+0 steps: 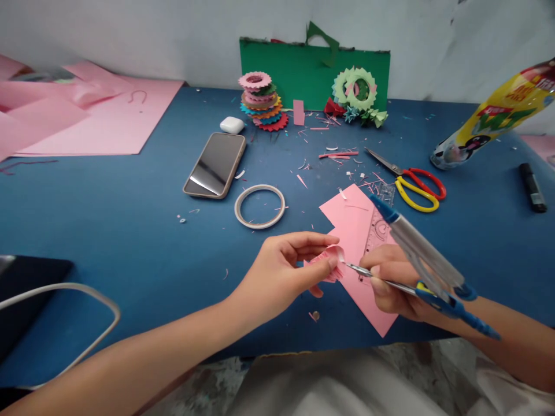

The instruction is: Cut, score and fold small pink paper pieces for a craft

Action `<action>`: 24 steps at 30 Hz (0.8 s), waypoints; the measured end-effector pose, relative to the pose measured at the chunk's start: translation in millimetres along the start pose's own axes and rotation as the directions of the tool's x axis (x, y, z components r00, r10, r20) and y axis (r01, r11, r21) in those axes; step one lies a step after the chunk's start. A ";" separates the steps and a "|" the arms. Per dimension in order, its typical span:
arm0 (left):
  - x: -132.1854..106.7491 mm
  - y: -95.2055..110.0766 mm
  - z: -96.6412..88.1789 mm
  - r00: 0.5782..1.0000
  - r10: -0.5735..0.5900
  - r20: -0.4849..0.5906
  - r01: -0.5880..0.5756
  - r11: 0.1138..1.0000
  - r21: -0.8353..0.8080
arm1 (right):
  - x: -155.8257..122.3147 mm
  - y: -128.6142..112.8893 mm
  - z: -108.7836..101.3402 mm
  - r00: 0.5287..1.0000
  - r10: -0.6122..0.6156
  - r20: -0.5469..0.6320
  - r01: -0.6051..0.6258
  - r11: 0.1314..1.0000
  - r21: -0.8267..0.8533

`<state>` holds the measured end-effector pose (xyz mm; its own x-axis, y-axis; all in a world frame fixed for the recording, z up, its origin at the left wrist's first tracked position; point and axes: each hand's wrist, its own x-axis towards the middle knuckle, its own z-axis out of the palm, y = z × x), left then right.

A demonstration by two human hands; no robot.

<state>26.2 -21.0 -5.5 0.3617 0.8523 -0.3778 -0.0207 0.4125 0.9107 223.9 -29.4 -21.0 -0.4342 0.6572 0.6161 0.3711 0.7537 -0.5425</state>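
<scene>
In the left hand [292, 263], thumb and fingers are closed on one curled, fringed strip of pink paper [336, 253]. The strip, judged very light, soft and easily creased or torn, is best gripped along its uncut band, with the fringe left free. By the right hand [396, 283], one blue-and-silver drawing compass [410, 237] is pinched along a slim metal leg, its tip directed at the strip; whether contact is made cannot be told. Between the hands, flat pink paper [364, 300] is seen, its sheets not surely countable; on it, just beyond the right hand, one clear plastic ruler [376, 231] is laid. Beyond the left hand are placed one white ring of tape [237, 209] and one dark-screened smartphone [215, 164]. Beyond the right hand, one pair of red-and-yellow-handled scissors [418, 206] is found. Farthest out, one stack of multicoloured toothed paper rings [260, 104], too overlapped for counting, is stood before one green board [295, 69].
</scene>
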 end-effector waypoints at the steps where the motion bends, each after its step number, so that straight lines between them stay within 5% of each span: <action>1: 0.0 -0.1 0.3 1.000 0.005 -0.007 -0.005 1.000 0.007 | 1.1 0.1 0.5 0.999 -0.037 -0.011 0.037 0.999 0.016; 15: 0.2 0.6 1.6 0.999 0.006 -0.043 -0.004 0.999 0.034 | -2.6 5.9 8.9 0.986 0.156 -0.062 -0.128 0.938 0.323; 24: 0.5 0.6 2.6 0.998 0.017 -0.058 -0.013 0.998 0.063 | -1.5 7.6 11.3 0.978 0.196 -0.065 -0.163 0.925 0.344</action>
<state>28.9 -21.1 -4.7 0.3065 0.8763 -0.3717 0.0332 0.3804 0.9242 218.0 -24.7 -32.5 -0.2983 0.7914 0.5335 0.1312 0.5876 -0.7984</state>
